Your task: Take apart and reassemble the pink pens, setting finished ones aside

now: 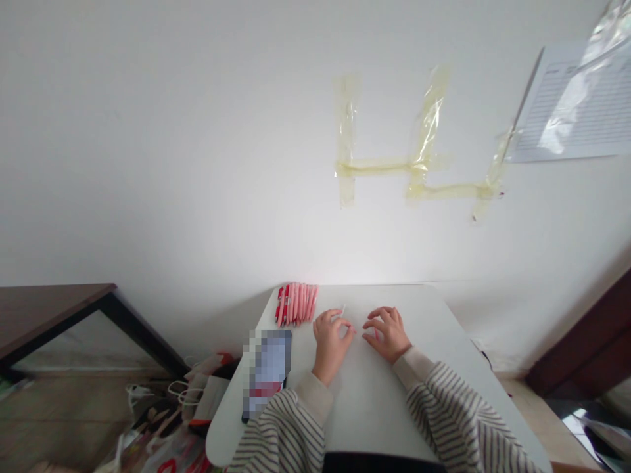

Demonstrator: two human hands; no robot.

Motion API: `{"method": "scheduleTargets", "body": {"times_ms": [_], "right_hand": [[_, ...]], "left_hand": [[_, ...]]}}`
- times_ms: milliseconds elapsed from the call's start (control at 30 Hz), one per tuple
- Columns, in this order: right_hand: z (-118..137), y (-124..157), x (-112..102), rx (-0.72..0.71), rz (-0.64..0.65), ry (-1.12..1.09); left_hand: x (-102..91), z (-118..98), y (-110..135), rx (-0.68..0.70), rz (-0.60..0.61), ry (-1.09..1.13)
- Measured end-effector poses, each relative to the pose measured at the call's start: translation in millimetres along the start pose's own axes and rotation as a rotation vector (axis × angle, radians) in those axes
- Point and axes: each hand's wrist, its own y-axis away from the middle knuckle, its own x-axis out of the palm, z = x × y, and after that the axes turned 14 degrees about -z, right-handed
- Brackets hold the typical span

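Observation:
My left hand point(332, 338) is over the white table point(374, 414), its thumb and fingers curled into a pinch. A thin whitish strip point(344, 309) sticks up beside its fingertips; what the pinch holds is too small to make out. Facing it, a short gap to the right, my right hand point(388, 334) has its fingers bent towards the thumb. Between them shows a small pink piece point(376, 334), mostly covered by the fingers. Slim pink and red pen-like sticks point(297, 304) lie side by side in a row at the table's back left corner.
A phone-like device point(271, 361), partly pixelated, lies at the table's left edge beside my left sleeve. The white wall point(221, 164) with yellowed tape point(374, 167) rises behind. Bags and clutter point(167, 420) fill the floor at left, below a brown table point(54, 309).

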Motion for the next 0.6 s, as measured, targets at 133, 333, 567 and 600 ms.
{"method": "scheduleTargets", "body": {"times_ms": [133, 333, 567, 600], "right_hand": [[3, 1, -5, -0.016, -0.054, 0.101], [9, -2, -11, -0.048, -0.073, 0.163], [9, -3, -12, -0.069, -0.049, 0.160], [9, -2, -11, -0.069, -0.040, 0.155]], "left_hand": [[-1.3, 1, -1, -0.001, -0.043, -0.035], [-1.8, 1, 0, 0.009, -0.053, -0.057], [-1.8, 1, 0, 0.007, -0.052, -0.065], [-1.8, 1, 0, 0.006, -0.051, -0.066]]}}
